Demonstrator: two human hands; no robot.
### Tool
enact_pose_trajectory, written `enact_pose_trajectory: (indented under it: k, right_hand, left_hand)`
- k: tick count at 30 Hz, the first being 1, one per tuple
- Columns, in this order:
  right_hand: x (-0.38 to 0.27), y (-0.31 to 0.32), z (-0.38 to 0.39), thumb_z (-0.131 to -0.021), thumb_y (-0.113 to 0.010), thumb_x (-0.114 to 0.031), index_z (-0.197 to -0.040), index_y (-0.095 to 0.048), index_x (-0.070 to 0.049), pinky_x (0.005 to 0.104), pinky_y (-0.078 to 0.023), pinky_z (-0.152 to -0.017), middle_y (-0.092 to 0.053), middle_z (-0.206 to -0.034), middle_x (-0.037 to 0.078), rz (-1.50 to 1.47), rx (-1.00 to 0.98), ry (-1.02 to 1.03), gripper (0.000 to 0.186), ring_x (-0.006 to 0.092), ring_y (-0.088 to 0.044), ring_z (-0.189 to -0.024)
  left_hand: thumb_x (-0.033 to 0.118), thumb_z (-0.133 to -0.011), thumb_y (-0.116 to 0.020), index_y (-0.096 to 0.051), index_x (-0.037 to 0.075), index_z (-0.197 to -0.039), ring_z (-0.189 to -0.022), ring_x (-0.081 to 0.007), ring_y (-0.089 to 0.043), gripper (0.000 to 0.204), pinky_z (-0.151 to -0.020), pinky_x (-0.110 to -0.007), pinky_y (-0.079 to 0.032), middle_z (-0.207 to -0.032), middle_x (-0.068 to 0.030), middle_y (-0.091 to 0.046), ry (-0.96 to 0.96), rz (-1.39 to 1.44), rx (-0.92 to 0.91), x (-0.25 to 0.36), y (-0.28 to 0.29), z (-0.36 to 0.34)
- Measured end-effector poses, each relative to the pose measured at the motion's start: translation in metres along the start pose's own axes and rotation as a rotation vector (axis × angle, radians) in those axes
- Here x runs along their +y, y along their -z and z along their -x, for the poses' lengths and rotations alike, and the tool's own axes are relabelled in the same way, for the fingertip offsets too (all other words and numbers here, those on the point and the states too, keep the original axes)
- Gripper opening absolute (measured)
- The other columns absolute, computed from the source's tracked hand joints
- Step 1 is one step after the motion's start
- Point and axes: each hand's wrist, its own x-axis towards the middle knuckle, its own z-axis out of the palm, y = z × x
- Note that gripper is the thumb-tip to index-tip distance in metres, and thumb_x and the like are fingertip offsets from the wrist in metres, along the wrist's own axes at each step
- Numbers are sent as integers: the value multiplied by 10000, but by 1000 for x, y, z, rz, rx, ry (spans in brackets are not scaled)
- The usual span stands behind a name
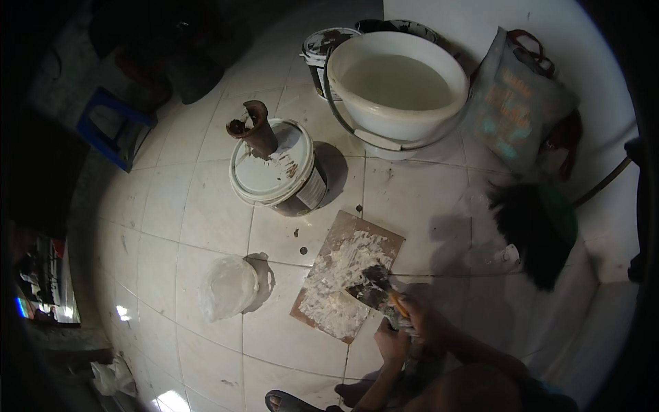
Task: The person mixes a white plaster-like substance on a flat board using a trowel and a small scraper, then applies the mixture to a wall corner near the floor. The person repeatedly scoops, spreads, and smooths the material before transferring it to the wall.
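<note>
A brown flat board (384, 237) lies on the tiled floor in front of me, smeared with lumpy white paste (336, 292). Over its right side is a putty knife (371, 292) with a wide, dark, smeared blade and an orange handle. My right hand (424, 319) is closed around that handle. Just below it, my left hand (392, 343) is closed close to the board's lower right edge. Something greenish shows by its fingers, too small and dark to name. Left of the board stands a translucent plastic bag or tub (228, 287).
A lidded bucket (274, 192) carries a broken brown cup (257, 134). Behind it stand a big white pail (395, 103) of cloudy liquid and a smaller paint-stained bucket (319, 51). At right are a grey bag (504, 110) and a broom (539, 233); at left, a blue stool (110, 130).
</note>
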Motion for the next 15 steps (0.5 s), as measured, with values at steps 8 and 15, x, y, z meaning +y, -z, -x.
enact_pose_trajectory:
  k: [8,15]
  right_hand:
    - [-3,81,-45,-1050,-484,-351,-1134,-672,20,393,-548,-717,-694,-862,197,-7,-257,-338,425,260,-703,-759]
    - [-12,88,-88,-972,-635,-298,-1142,-740,-67,410,-546,-675,-700,-745,166,204,-93,-207,306,266,-715,-677]
  left_hand:
    - [78,-816,-656,-636,-39,-837,-619,-129,-591,120,-562,-326,-459,-692,-50,-641,190,261,-85,39,42,17]
    - [52,-819,-666,-593,18,-904,-557,-94,-534,117,-505,-293,-449,-693,-9,-586,192,149,-226,41,131,-13]
